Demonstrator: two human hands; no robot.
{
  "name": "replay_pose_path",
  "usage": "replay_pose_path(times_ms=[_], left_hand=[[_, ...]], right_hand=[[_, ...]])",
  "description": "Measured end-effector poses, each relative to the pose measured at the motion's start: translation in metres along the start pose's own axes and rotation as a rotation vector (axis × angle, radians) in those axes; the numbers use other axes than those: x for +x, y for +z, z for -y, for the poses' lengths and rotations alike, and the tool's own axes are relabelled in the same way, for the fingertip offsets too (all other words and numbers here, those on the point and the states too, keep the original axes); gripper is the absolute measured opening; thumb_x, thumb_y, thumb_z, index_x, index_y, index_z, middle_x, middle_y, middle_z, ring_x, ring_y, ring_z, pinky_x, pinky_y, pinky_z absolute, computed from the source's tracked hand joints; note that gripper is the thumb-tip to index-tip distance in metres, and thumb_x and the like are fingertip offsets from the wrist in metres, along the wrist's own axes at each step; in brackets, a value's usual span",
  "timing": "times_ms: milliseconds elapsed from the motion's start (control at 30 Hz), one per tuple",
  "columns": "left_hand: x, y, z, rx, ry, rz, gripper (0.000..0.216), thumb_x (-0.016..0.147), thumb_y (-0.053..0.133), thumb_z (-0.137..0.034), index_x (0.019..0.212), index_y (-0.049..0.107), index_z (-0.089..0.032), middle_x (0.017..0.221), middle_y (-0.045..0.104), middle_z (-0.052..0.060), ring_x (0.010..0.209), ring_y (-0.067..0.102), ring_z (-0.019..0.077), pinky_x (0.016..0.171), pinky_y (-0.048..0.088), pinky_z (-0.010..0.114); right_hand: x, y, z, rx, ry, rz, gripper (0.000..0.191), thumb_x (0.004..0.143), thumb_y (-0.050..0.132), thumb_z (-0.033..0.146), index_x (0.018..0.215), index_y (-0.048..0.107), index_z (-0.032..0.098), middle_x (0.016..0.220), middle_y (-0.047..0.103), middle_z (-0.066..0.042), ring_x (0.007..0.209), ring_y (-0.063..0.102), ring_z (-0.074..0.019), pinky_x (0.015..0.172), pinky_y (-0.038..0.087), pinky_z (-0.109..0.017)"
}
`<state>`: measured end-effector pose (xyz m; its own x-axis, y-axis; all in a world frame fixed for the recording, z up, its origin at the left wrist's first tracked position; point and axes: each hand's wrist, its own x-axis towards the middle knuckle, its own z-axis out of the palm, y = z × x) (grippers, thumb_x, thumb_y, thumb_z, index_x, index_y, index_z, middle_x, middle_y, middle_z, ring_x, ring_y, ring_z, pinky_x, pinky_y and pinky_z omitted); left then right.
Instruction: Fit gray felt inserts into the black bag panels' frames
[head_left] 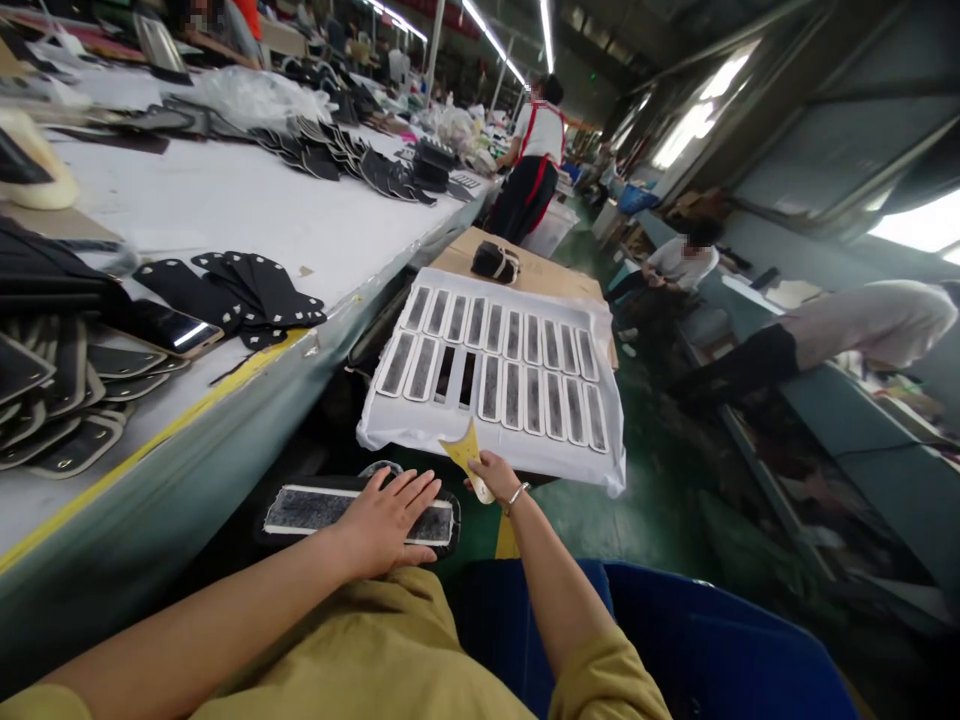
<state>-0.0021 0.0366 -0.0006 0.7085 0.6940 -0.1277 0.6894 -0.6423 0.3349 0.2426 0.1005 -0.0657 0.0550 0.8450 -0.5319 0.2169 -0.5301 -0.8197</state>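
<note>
My left hand (386,515) lies flat, fingers spread, on a black piece with a grey white-edged strip (300,508) resting on my lap. My right hand (491,475) is closed on a small yellow scraper (466,452), held at the near edge of a white sheet (420,432). That sheet carries two rows of several grey strips (517,380), with two dark gaps near the middle of the near row. A bracelet shows on my right wrist.
A long white worktable (225,200) with a yellow edge stripe runs along the left, covered in stacks of black cut pieces (247,290). Cardboard with a dark bundle (495,262) lies beyond the sheet. Other people work farther off. A blue bin (675,640) sits by my right arm.
</note>
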Motion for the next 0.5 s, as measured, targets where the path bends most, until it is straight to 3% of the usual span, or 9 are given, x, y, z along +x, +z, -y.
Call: replay_pose_path(times_ms=[200,367,433,500], left_hand=[[0.012,-0.016,-0.012,-0.077,-0.096,0.108,0.084,0.075,0.047,-0.065,0.144,0.024,-0.022,0.150,0.022,0.010,0.133,0.026,0.0344,0.106,0.013,0.058],[0.018,-0.038,-0.018,-0.195,-0.132,0.210,0.079,0.070,0.057,-0.053,0.141,0.032,-0.026,0.148,0.027,0.012,0.133,0.028,0.0347,0.106,0.013,0.061],[0.020,-0.048,-0.021,-0.233,-0.145,0.255,0.079,0.069,0.059,-0.047,0.140,0.034,-0.025,0.148,0.028,0.013,0.133,0.028,0.0346,0.106,0.013,0.061],[0.023,-0.058,-0.023,-0.265,-0.144,0.289,0.078,0.068,0.060,-0.042,0.140,0.034,-0.025,0.147,0.029,0.013,0.133,0.029,0.0346,0.107,0.012,0.060]], right_hand=[[0.036,0.020,-0.011,-0.168,-0.048,-0.045,0.025,0.087,0.052,0.038,0.085,0.056,0.014,0.065,0.058,0.002,0.052,0.055,-0.0094,0.051,0.047,-0.024],[0.046,0.017,-0.017,-0.334,-0.187,-0.172,0.017,0.080,0.057,0.033,0.075,0.055,0.017,0.070,0.064,-0.005,0.066,0.061,-0.0181,0.059,0.048,-0.030],[0.051,0.016,-0.017,-0.376,-0.243,-0.174,0.020,0.076,0.060,0.034,0.085,0.056,0.018,0.079,0.067,-0.006,0.072,0.064,-0.0199,0.064,0.049,-0.031],[0.059,0.019,-0.016,-0.413,-0.286,-0.164,0.037,0.071,0.064,0.038,0.100,0.054,0.018,0.084,0.069,-0.006,0.076,0.065,-0.0205,0.067,0.051,-0.031]])
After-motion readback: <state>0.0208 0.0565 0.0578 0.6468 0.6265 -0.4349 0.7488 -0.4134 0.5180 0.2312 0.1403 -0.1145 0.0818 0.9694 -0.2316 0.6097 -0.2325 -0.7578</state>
